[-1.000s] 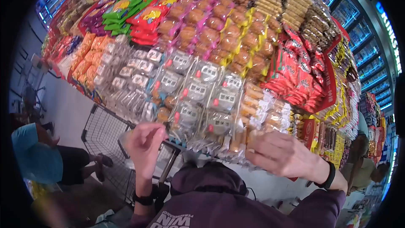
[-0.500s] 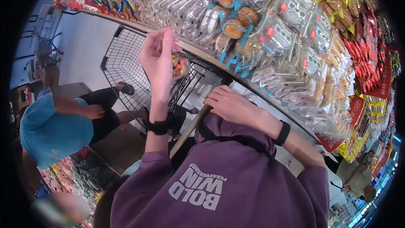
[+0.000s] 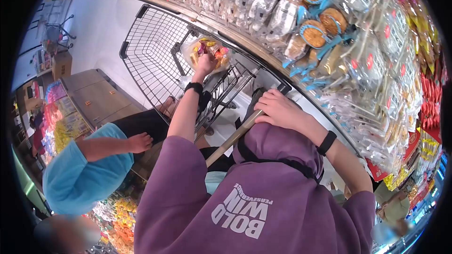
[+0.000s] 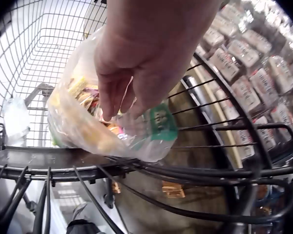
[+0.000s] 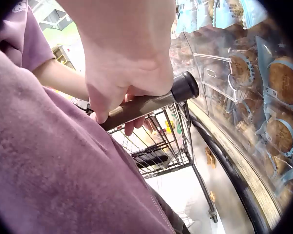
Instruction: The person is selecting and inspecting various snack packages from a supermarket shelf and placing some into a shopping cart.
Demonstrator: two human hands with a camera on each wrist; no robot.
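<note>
In the left wrist view my left hand (image 4: pixel 141 63) reaches down into the mouth of a translucent plastic bag (image 4: pixel 88 136) with green print. Its fingers and thumb point down among colourful wrapped snacks (image 4: pixel 90 97); I cannot tell whether they pinch one. This bag sits inside a wire shopping cart (image 3: pixel 155 42), near its handle end. My right hand (image 3: pixel 282 110) grips the cart's handle (image 5: pixel 146 108) near the black end cap, fingers wrapped underneath. Both wrists wear black bands.
Along the right runs a display of packaged snacks, with round biscuits (image 3: pixel 313 35) in blue-edged wrappers nearest the cart. A person in a blue shirt (image 3: pixel 89 169) stands at the left, beside a brown cabinet (image 3: pixel 96 96). Another cart (image 3: pixel 59 35) stands farther off.
My left hand has moved from over the display's edge into the bag in the cart. My right hand has left the snacks for the cart handle. The view has swung left.
</note>
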